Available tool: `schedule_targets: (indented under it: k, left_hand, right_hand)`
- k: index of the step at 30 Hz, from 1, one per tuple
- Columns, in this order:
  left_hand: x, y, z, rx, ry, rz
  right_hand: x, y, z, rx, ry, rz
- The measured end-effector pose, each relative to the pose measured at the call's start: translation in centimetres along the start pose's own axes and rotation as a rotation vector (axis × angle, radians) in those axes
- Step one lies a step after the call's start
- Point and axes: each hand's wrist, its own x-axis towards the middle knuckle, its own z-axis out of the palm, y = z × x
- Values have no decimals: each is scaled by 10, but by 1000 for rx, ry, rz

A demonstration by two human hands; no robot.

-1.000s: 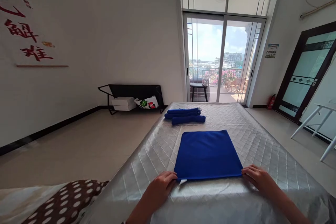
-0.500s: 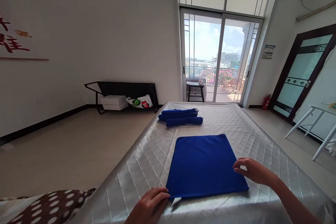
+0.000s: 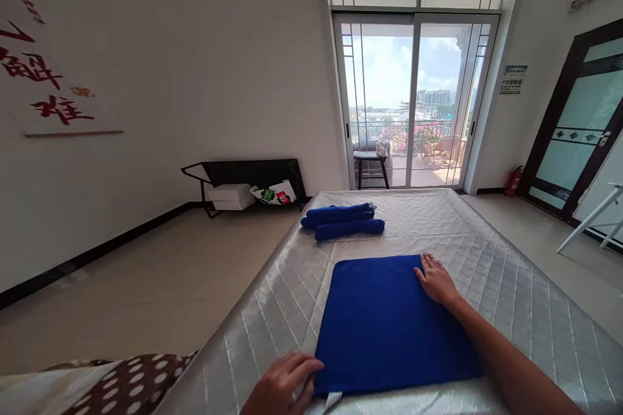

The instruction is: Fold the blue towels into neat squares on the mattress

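A blue cloth (image 3: 384, 331) lies flat, as a rough square, on the silver quilted mattress (image 3: 263, 331). My right hand (image 3: 435, 277) rests on its far right corner, palm down with the fingers stretched out. At the near left corner is my left hand (image 3: 287, 379), its fingertips touching the cloth's edge, thumb and fingers curved and apart. A small white tag (image 3: 333, 397) sticks out from the near edge beside it. Several rolled blue cloths (image 3: 349, 229) lie together toward the far left of the mattress.
Left of the mattress, a black metal frame (image 3: 253, 172) stands against the wall with a white box (image 3: 231, 196) and a printed bag (image 3: 275, 194). Brown dotted fabric (image 3: 141, 382) is at the lower left. A white-legged table (image 3: 591, 217) stands at the right.
My right hand has moved from the cloth's right edge up to its far right corner and flattened there. My left hand stays by the near left corner. The view has shifted somewhat left.
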Motion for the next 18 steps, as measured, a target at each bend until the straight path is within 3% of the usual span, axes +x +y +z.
schedule_targets:
  k: [2,4,7,10,12,14,16,18]
  left_hand:
    - [34,14,4,25,-21,1]
    - [80,33,21,24,-93,63]
    - [153,59,69,75,-162,146]
    - [204,72,127,178,-231,155]
    - [220,71,159,212,-279,82]
    - [224,65,179,215,-302,3]
    - [219,54,187,204,-302,-33]
    - [211,40,183,209,-302,-43]
  right_hand:
    - [-1,0,1,-17,1,-1]
    - [-1,-1,0,-26,-3,-1]
    - [-3,-4,-3,-33,1,1]
    - [-4,-5,-5,-48,10,-10]
    - [-5,-5,-5,-65,6,-22]
    - [-5,-5,-5,-84,1,-25]
    - [-4,-5,-5,-95,0,-18]
    - [-4,-6,-5,-92,5,-10]
